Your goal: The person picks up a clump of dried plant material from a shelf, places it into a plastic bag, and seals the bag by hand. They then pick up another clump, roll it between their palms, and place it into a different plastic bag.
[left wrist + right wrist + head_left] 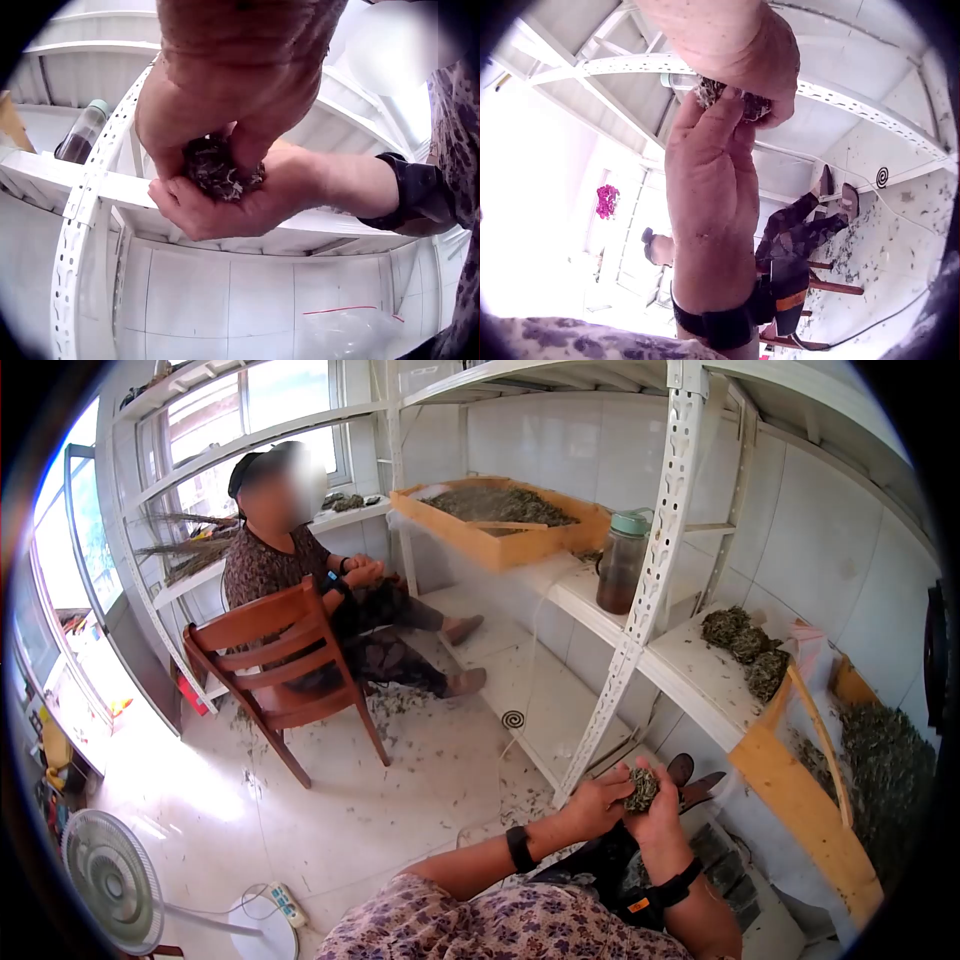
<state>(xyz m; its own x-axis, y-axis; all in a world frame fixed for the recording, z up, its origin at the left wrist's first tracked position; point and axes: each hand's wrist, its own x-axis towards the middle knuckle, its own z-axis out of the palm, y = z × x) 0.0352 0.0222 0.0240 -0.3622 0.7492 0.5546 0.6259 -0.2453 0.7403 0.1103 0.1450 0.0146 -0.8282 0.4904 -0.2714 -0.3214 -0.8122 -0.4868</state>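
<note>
A small clump of dried leaves (pixel 642 788) is held between both hands. My left hand (pixel 592 808) grips its left side, while my right hand (pixel 660 815) cups it from the other side. In the left wrist view, the left hand (pixel 232 82) presses its fingers and thumb onto the dark, leafy clump (pixel 219 174), and the right hand (pixel 225 216) curls beneath it. The right wrist view shows the clump (pixel 756 106) partly hidden, with the right hand (pixel 742 49) above and the left hand's (pixel 711 150) fingers pinching it.
Several leafy clumps (pixel 748 648) lie on the shelf beside a wooden tray (pixel 800 810) of leaves. Another tray (pixel 500 550) and a lidded bottle (pixel 622 565) stand farther back. A seated person (pixel 290 560), a wooden chair (pixel 300 710) and a fan (pixel 113 880) are at left.
</note>
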